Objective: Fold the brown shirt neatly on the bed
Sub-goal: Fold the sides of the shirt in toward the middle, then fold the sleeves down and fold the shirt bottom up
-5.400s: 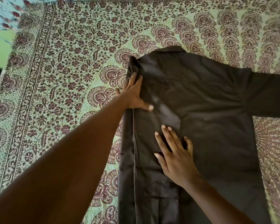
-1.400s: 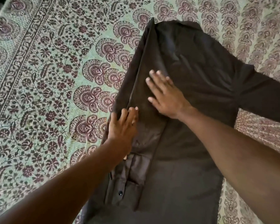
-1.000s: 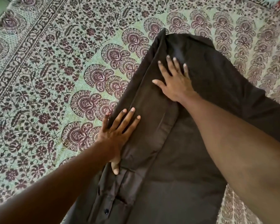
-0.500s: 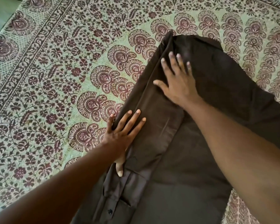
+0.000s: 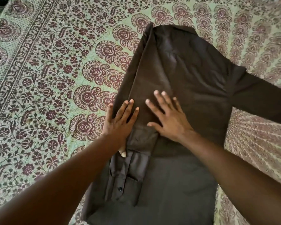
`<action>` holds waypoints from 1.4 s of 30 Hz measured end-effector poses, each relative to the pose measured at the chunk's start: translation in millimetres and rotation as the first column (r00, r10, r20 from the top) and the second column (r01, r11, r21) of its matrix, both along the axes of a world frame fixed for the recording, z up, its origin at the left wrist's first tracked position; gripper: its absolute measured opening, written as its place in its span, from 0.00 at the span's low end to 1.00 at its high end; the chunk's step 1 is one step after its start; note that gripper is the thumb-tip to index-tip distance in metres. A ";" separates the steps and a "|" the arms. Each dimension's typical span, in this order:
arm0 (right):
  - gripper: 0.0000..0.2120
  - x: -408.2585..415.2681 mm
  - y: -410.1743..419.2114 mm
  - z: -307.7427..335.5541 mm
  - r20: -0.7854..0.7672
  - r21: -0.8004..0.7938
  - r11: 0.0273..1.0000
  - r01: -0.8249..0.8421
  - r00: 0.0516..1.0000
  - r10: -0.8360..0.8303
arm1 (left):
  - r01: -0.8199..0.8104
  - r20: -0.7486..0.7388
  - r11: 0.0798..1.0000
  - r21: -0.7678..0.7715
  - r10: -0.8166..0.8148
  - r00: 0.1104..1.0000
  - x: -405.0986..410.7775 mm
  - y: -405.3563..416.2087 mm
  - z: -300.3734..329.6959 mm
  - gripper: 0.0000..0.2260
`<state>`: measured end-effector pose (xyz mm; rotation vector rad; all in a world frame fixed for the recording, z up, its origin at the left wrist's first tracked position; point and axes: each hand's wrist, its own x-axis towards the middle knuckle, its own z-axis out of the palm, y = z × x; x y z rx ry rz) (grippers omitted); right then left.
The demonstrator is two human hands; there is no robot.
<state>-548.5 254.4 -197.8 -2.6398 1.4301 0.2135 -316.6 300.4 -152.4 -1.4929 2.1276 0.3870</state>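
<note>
Brown shirt (image 5: 190, 75) spread back-up on the bed, over a green bedspread (image 5: 44, 75) printed with maroon floral and fan motifs. Collar end at the far side, hem toward the near edge of the head view. One side of the shirt folded inward, with its sleeve (image 5: 133, 143) laid lengthwise down the folded strip and ending in a buttoned cuff (image 5: 125, 181), one dark button (image 5: 119, 189) showing. Other sleeve (image 5: 263, 101) unfolded, stretched out sideways to the right across the bedspread. Left hand (image 5: 120, 124) flat, fingers straight and close together, pressing on the outer folded edge of the shirt, thumb tip peeking out below the palm against the folded sleeve, nothing gripped. Right hand (image 5: 169, 119) also flat and open, fingers spread, palm down on the shirt's back just beside the folded sleeve, pressing rather than holding. Both hands side by side, near but not touching, both forearms reaching in from the near edge. Fabric mostly smooth, with faint creases near the collar and at the right armpit.
</note>
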 end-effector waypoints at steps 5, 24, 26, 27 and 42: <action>0.35 6.2 79.1 -5.8 0.048 0.111 0.993 0.032 0.998 -0.038 | 0.029 0.030 1.000 0.008 -0.029 0.999 -0.3 19.9 6.3 0.64; 0.11 -227.0 121.8 26.0 0.611 0.243 0.637 0.732 0.395 -0.686 | -0.122 -0.477 0.989 -0.083 0.068 0.876 -275.6 -7.7 51.2 0.22; 0.13 -269.9 123.3 30.4 0.599 0.233 0.597 0.768 0.370 -0.710 | -0.099 -0.514 0.992 -0.076 0.046 0.856 -327.4 -13.6 50.0 0.22; 0.14 -292.7 123.5 33.7 0.600 0.230 0.552 0.801 0.330 -0.729 | -0.070 -0.525 0.994 -0.080 0.017 0.851 -354.6 -17.2 48.1 0.22; 0.31 -562.8 66.8 6.2 0.555 0.398 -0.445 0.802 -0.597 -0.579 | 0.355 -0.381 0.935 0.017 -0.322 0.867 -586.6 -96.4 -40.7 0.49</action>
